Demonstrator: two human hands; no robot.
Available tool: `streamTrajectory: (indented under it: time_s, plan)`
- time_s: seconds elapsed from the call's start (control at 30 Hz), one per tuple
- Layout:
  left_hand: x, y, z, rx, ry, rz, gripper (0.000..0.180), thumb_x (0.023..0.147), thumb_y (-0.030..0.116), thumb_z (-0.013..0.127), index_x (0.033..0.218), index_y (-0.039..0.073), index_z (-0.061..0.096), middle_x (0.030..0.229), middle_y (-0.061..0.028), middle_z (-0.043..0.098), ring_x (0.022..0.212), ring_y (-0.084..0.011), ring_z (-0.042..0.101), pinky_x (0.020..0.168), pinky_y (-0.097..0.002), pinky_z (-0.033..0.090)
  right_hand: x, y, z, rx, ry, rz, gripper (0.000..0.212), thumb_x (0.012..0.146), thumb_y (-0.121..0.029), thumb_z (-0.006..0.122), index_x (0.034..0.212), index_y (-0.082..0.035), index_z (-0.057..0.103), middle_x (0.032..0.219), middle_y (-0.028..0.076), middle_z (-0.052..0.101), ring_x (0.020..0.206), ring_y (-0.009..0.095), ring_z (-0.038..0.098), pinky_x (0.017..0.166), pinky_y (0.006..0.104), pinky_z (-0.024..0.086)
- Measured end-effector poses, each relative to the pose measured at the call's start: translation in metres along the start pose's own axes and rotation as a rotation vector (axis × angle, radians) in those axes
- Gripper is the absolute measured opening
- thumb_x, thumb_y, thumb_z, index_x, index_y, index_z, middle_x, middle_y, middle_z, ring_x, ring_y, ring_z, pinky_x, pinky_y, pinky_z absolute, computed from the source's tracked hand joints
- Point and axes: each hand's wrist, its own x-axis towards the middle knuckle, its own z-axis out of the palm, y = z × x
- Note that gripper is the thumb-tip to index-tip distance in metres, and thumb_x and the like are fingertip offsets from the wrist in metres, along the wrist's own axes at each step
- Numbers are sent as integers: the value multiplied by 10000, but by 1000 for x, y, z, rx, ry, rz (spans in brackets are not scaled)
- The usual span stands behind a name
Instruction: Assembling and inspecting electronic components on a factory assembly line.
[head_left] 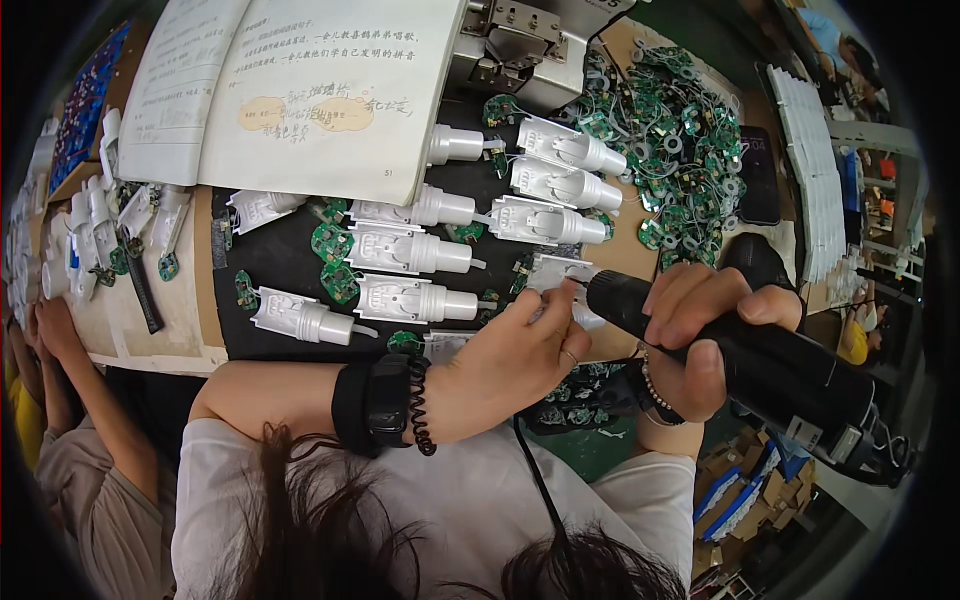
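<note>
My right hand (700,310) is wrapped round a black electric screwdriver (790,385), which lies slanted with its nose toward the middle of the bench. The thin bit ends just above a white plastic housing (552,270). My left hand (515,350) has its fingers curled over this housing, fingertips right beside the bit. Those fingers hide part of the housing, and any screw there is too small to tell. Around it, several like housings lie in rows on a black mat, such as one white housing (415,300) to the left, with green circuit boards (335,245) wired to them.
An open book (320,90) covers the mat's far left. Behind stands a metal machine (520,45). A heap of green circuit boards (670,150) lies at right, beside a phone (760,175) and stacked white strips (808,170). More housings and another person's arm (95,390) are at left.
</note>
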Motion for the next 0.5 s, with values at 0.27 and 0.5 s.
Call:
streamTrajectory:
  time_s: [0.27, 0.5]
  plan:
    - [-1, -1, 1, 4, 49, 2, 342, 748, 222, 528, 1001, -8, 520, 1079, -196, 588, 1047, -248, 485, 839, -334, 360, -1, 3, 6, -55, 41, 13, 352, 826, -182, 607, 1090, -116, 384, 664, 42, 490, 519, 147, 463, 549, 291, 399]
    - [-2, 0, 2, -19, 71, -21, 307, 750, 211, 529, 974, 1, 526, 1002, -152, 598, 1048, -242, 490, 847, -338, 354, -1, 5, 8, -59, 5, 28, 344, 824, -157, 609, 1079, -111, 383, 669, 47, 492, 523, 149, 472, 544, 296, 401]
